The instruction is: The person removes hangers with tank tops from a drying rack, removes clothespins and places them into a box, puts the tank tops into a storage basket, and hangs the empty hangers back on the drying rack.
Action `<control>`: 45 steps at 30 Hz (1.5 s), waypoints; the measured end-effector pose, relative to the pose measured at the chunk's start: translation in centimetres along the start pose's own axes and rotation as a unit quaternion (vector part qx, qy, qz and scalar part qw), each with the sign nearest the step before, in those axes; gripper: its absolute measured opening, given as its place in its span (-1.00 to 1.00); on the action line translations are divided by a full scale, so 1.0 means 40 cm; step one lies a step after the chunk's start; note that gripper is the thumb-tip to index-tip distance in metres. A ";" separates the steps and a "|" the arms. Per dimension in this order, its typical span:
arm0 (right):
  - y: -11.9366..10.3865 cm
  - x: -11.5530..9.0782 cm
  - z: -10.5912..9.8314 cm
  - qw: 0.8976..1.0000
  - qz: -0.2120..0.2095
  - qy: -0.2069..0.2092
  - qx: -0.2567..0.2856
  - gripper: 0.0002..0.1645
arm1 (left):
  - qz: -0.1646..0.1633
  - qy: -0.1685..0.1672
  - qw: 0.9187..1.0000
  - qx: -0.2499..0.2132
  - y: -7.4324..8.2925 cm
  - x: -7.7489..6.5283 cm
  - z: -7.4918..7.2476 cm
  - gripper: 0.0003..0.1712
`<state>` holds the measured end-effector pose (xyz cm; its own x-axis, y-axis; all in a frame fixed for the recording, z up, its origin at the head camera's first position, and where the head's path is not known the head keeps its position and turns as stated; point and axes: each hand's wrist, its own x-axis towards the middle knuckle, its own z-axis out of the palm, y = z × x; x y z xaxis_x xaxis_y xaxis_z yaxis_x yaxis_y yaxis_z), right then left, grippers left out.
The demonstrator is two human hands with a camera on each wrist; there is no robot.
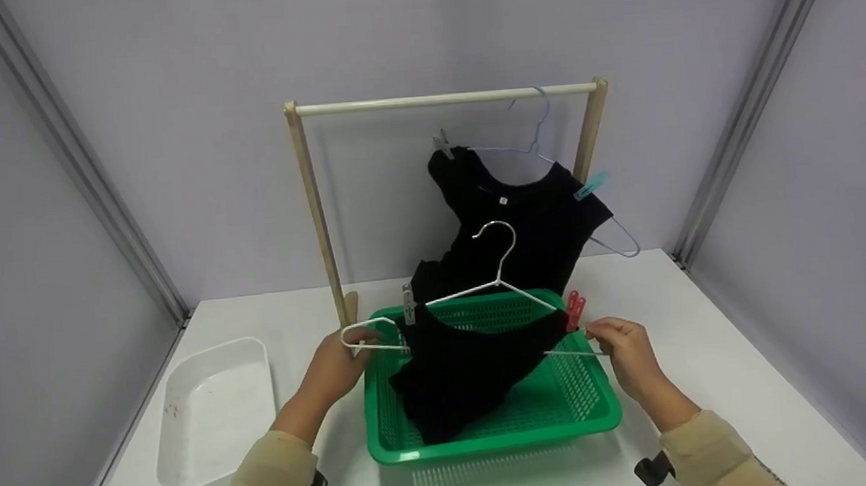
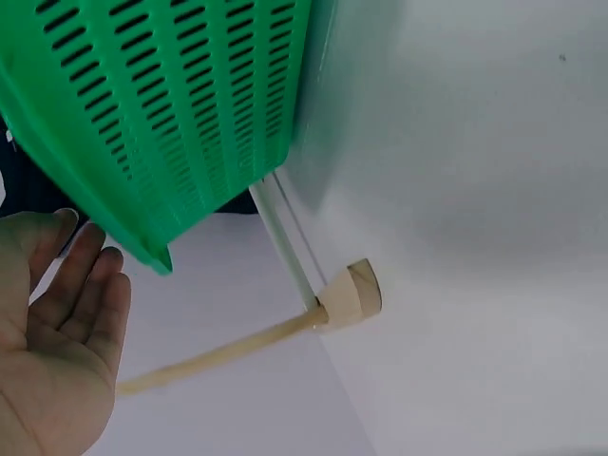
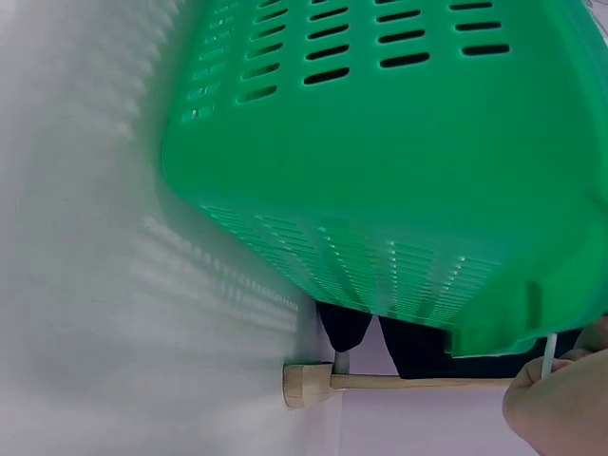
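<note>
- Item in work: a white wire hanger (image 1: 498, 282) bearing a black top (image 1: 478, 368); it stands over the green basket (image 1: 494, 448), the cloth drooping into it.
- Right hand (image 1: 627, 351): thumb and fingers pinched on the wire at the hanger's right end (the right wrist view shows the white wire between them).
- Left hand (image 1: 341, 363): at the hanger's left loop, fingers curved; cannot tell whether it truly clasps the wire, as neither view shows the contact.
- Key relation: the hanger's long axis runs left to right between the hands, right end a little lower in the head view. Its hook points up, below and nearer the viewer than the rack's bar (image 1: 424, 101), which runs roughly the same way. Left hand is nearer the rack's left post (image 1: 314, 205).
- Fastenings: gray clothespin (image 1: 408, 304) upright at the left shoulder; red clothespin (image 1: 575, 309) at the right shoulder, just beside the right fingertips.
- Behind: a black sleeveless top (image 1: 530, 226) hangs tilted from a light-blue hanger (image 1: 543, 120) towards the bar's right end, with a turquoise clothespin (image 1: 592, 186) on one shoulder.
- Aside from these: white tray (image 1: 214, 414) on the table, left of the basket.
</note>
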<state>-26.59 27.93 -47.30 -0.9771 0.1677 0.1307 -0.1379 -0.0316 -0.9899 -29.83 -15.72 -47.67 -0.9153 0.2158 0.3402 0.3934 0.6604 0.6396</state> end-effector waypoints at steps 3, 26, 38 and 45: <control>0.004 -0.001 -0.001 1.000 0.002 0.000 0.005 -0.67 | -0.021 0.009 1.000 0.001 -0.006 0.007 -0.021 -0.81; 0.002 0.001 -0.007 1.000 -0.005 0.010 -0.010 -0.74 | 0.027 0.125 0.991 -0.044 0.086 0.052 -0.110 -0.73; -0.006 -0.002 -0.008 0.999 0.005 0.017 -0.027 -0.73 | 0.072 0.123 0.990 -0.015 0.209 0.052 -0.082 -0.50; -0.010 -0.001 -0.006 0.999 -0.005 0.014 -0.038 -0.71 | 0.073 0.086 0.994 -0.011 0.252 0.050 -0.060 -0.37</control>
<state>-26.47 28.17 -46.92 -0.9706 0.1955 0.1405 -0.1342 0.0451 -0.9899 -27.50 -10.38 -38.88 -0.8203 0.1818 0.5423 0.5251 0.6151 0.5881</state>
